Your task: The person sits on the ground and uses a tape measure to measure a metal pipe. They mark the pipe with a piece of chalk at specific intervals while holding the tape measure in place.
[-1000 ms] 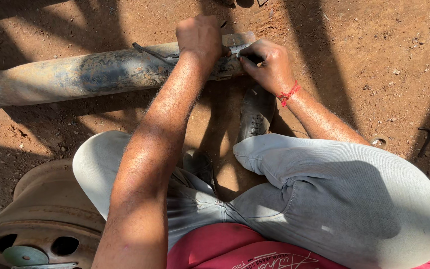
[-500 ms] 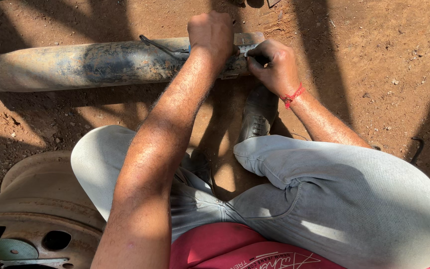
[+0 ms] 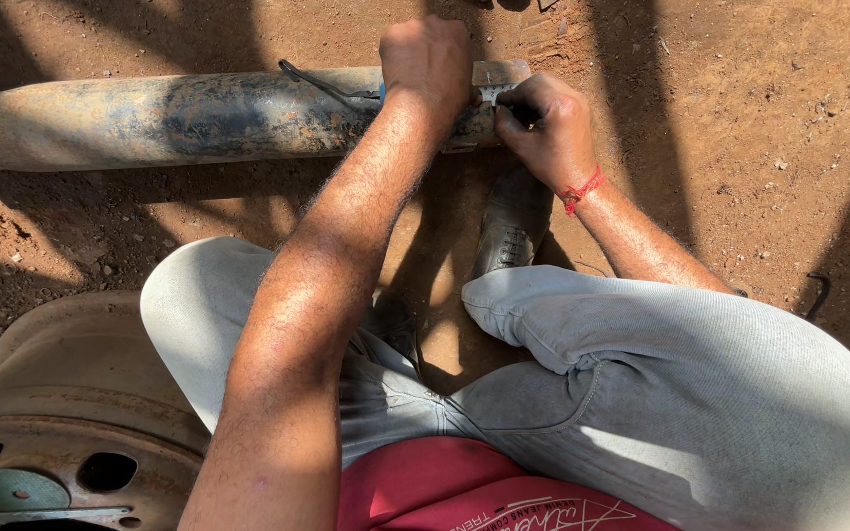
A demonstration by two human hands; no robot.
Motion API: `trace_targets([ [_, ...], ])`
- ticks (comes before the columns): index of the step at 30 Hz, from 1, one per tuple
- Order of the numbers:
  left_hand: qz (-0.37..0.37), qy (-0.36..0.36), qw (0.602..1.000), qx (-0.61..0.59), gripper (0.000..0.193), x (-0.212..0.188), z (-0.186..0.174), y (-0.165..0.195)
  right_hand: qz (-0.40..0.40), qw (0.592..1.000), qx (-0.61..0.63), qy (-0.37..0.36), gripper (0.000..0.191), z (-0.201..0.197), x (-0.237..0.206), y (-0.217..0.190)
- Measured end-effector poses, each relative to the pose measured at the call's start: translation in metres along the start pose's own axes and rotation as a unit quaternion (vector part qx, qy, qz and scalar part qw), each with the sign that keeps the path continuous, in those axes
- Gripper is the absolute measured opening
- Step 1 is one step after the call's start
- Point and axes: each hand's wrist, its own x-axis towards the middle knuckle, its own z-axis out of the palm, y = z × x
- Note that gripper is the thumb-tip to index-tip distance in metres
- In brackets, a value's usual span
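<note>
— Where is the pipe?
— The rusty pipe lies across the dirt ground, in front of the person's knees.
— And the hands?
— The left hand has its grip closed over the pipe's top near the end. The right hand pinches a small metal measuring piece against it.
— Anything nearby?
— A wheel rim at lower left.

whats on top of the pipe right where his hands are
The left hand grips over the rusty pipe, the right hand pinches a small metal piece near its end. A thin black cord lies across it. The fists hide the rest.
</note>
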Motion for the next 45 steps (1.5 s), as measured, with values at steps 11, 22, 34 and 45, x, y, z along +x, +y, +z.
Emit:
trace_targets([
  [11,0.002,0.010,1.000,-0.027,0.025,0.000,0.004,0.000,-0.036,0.999,-0.026,0.000,0.015,0.002,-0.001,0.000],
  [22,0.006,0.008,1.000,0.028,0.035,0.007,0.016,-0.005,0.239,0.929,0.230,0.161,0.010,-0.025,-0.032,0.030],
  [34,0.022,-0.073,0.997,0.007,0.065,0.000,-0.019,-0.004,0.057,0.994,0.070,0.067,0.013,-0.020,-0.022,0.002],
  [45,0.015,-0.099,0.995,-0.011,0.057,0.000,-0.013,-0.003,0.010,0.999,0.048,-0.002,0.012,-0.012,0.001,0.002],
])
